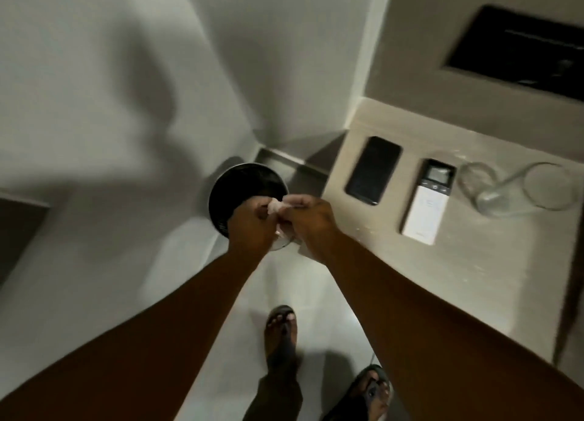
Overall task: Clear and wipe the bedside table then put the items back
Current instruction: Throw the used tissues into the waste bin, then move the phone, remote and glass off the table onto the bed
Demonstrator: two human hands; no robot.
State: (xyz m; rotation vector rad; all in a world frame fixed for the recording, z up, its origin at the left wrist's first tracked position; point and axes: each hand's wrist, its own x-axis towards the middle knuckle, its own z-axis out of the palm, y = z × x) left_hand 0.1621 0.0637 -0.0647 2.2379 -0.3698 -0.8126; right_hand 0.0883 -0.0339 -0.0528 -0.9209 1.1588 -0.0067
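Both my hands are held together over a round black bin (pixel 243 183) on the floor. My left hand (pixel 252 228) and my right hand (pixel 313 224) pinch a crumpled white tissue (pixel 278 207) between them above the bin's opening. To the right is the beige bedside table (pixel 493 256). On it lie a black phone (pixel 373 171), a white remote with a small display (pixel 426 205), and a clear glass (pixel 512 188) on its side.
White walls meet in a corner behind the bin. A dark recessed panel (pixel 518 47) sits in the wall above the table. My two feet in dark sandals (pixel 281 332) stand on the pale floor near the table's left edge.
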